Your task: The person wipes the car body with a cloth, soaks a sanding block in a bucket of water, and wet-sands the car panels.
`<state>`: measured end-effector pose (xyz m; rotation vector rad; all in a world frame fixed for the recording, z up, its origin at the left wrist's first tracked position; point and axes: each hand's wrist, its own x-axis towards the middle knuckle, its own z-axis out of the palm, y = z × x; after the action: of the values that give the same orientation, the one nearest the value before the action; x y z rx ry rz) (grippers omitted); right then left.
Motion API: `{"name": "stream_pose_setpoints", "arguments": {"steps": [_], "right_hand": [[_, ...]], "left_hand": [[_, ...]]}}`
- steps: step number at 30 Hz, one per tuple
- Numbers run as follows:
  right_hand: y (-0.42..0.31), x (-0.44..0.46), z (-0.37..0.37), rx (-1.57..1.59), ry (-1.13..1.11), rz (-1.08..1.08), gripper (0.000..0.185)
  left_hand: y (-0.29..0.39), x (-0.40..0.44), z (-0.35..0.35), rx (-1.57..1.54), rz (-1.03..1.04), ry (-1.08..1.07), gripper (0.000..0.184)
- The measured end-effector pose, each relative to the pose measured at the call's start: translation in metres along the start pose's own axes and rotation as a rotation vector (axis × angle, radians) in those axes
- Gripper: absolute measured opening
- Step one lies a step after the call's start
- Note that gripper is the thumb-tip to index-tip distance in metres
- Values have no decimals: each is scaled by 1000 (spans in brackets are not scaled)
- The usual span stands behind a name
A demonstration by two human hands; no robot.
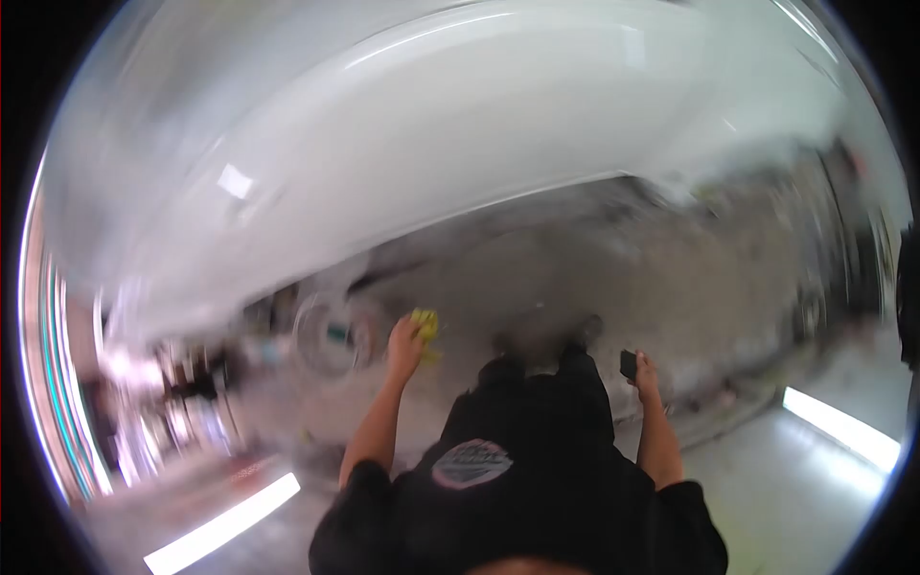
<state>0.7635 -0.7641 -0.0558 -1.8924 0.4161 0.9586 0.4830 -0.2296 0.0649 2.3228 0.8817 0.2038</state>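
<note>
My left hand (406,337) is closed around a crumpled yellow cloth (425,323), held out at my left side above the floor. In my right hand (646,372) is a small dark rectangular block (629,365), gripped at its edge; blur hides its exact kind. Both hands are apart from the large glossy white vehicle body (537,105), which curves across the view in front of me. Left of the yellow cloth, a round pale bucket-like container (305,335) with a dark green piece in it is on the floor.
The grey floor (728,249) runs along the lower edge of the white body. Blurred clutter (192,374) lies to the left. Bright light tubes (225,522) show at the lower left and lower right. My shoes (587,329) are on the floor.
</note>
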Motion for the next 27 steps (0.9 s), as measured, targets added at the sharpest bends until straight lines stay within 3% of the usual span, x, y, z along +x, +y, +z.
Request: {"name": "stream_pose_setpoints", "arguments": {"steps": [3,7,16,19,27], "right_hand": [[-42,5,48,-107,-94,-153,61],[-85,-5,101,-301,-227,-227,56],[-165,-27,148,-537,-359,-371,55],[-182,-27,153,-514,-398,-439,55],[-203,25,163,-383,-499,-408,51]], "left_hand": [[-28,-34,-33,-64,-139,298,31],[-70,-67,-73,-200,-448,499,35],[-195,-66,-78,-1050,-758,1110,32],[-201,-61,-91,-1396,-802,1221,31],[-199,-68,-115,-1469,-768,1229,30]]}}
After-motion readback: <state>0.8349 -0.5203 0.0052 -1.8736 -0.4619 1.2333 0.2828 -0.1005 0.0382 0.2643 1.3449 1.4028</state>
